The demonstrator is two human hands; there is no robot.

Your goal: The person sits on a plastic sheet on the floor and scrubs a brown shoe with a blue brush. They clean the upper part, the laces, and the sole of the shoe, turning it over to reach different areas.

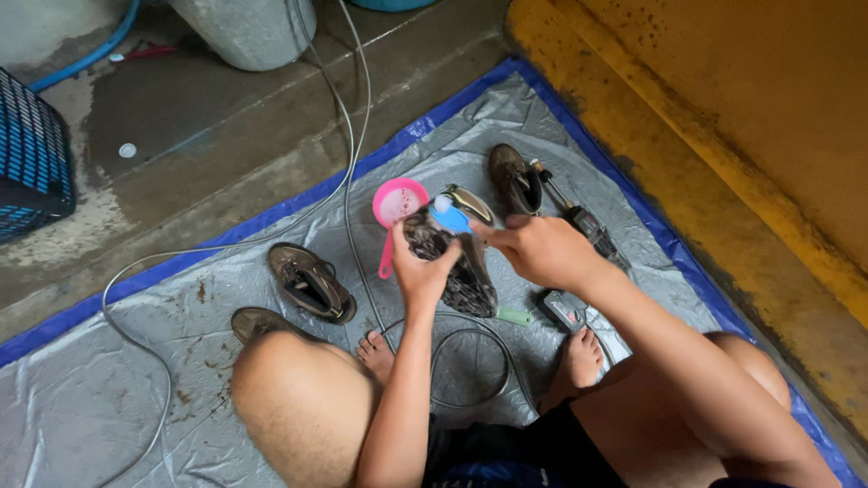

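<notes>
The person sits on a grey tarp [108,398] with a blue edge. The left hand [418,271] is wrapped around a muddy boot [457,262], thumb and fingers clamped on its upper part so the sole faces up toward the camera. The boot hangs above the tarp, between the knees and just in front of a pink scoop [398,206]. The right hand [535,248] is closed on a small blue brush [449,217], whose head touches the toe end of the sole; the handle is hidden inside the fingers, so it may be another kind of scrubber.

The boot looks fairly heavy and stiff in the sole, softer at the ankle, and the wet dirt on it probably makes it slippery. A firm hold round the heel or mid-sole, as here, seems the safest place; the loose upper would likely fold under pressure.

Another boot [312,282] lies to the left on the tarp, one more [258,321] sits beside the left knee, and a fourth [515,179] stands farther off beside a power tool [588,226]. A grey hose [348,181] curls across the tarp near the bare feet. A blue crate [32,158] stands on the wet concrete at far left.
</notes>
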